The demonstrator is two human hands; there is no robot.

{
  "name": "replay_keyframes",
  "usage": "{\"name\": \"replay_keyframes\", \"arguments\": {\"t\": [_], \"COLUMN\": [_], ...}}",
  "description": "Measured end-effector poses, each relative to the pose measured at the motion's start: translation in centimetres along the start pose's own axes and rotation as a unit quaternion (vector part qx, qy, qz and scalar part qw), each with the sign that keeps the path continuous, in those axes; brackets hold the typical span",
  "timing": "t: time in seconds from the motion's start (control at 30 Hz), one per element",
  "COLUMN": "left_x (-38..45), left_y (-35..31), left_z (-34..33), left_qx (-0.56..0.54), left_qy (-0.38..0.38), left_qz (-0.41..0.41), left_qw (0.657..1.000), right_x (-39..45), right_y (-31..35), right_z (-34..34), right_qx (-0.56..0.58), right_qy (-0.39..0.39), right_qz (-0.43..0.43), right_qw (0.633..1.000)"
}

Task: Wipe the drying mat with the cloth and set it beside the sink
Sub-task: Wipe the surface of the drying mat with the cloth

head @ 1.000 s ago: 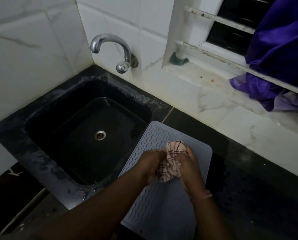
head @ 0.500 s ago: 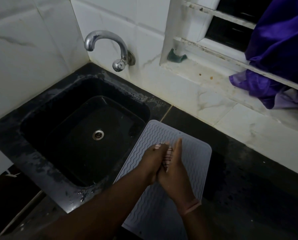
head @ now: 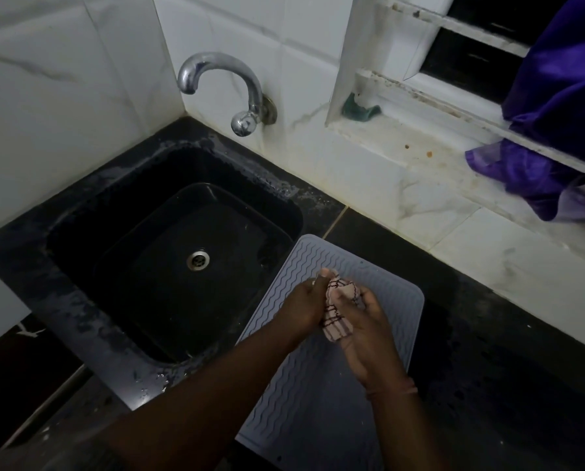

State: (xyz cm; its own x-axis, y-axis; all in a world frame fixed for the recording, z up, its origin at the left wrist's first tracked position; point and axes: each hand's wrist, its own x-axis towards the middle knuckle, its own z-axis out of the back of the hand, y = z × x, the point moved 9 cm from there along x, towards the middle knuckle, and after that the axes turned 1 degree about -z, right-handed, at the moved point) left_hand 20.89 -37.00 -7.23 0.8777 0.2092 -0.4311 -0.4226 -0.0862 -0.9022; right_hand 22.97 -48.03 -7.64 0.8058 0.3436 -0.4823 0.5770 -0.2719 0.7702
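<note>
A grey drying mat (head: 321, 396) with wavy ridges lies flat on the black counter, its left edge at the right rim of the black sink (head: 168, 253). Above the mat's middle, both hands hold a bunched pink cloth (head: 339, 309) with dark checked lines. My left hand (head: 303, 309) grips the cloth from the left, thumb on top. My right hand (head: 365, 338) closes on it from the right. Most of the cloth is hidden between the palms.
A chrome tap (head: 229, 86) juts from the white tiled wall over the sink. The drain (head: 198, 260) sits in the basin's middle. A window ledge (head: 403, 144) at the right holds a green scrap (head: 359, 108) and purple fabric (head: 552, 130). Wet black counter (head: 488, 351) extends right of the mat.
The hands pressed flat together around the cloth half a second ago, hiding it; now they have parted a little and the cloth shows again between them.
</note>
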Motion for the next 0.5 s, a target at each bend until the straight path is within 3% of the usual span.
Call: {"name": "replay_keyframes", "arguments": {"t": [0.07, 0.13, 0.23, 0.37, 0.5], "left_x": [0.8, 1.6, 3.6, 5.8, 6.8], "left_y": [0.4, 0.1, 0.4, -0.1, 0.2], "left_z": [2.4, 5.0, 5.7, 5.8, 6.3], "left_qx": [0.101, 0.275, 0.478, 0.608, 0.634], "left_qy": [-0.095, -0.159, -0.053, 0.036, 0.051], "left_qz": [-0.042, -0.086, -0.058, -0.010, 0.005], "left_qw": [0.989, 0.944, 0.875, 0.793, 0.772], "right_x": [1.3, 2.8, 4.8, 9.1, 11.4], "right_y": [0.6, 2.0, 5.1, 6.4, 3.1], "right_z": [1.0, 1.7, 0.9, -2.6, -4.6], "right_qx": [-0.055, -0.166, -0.329, -0.503, -0.665], "right_qy": [-0.027, -0.069, -0.119, -0.057, 0.016], "right_qz": [0.008, 0.044, 0.133, 0.221, 0.245], "right_qw": [0.998, 0.983, 0.928, 0.834, 0.706]}}
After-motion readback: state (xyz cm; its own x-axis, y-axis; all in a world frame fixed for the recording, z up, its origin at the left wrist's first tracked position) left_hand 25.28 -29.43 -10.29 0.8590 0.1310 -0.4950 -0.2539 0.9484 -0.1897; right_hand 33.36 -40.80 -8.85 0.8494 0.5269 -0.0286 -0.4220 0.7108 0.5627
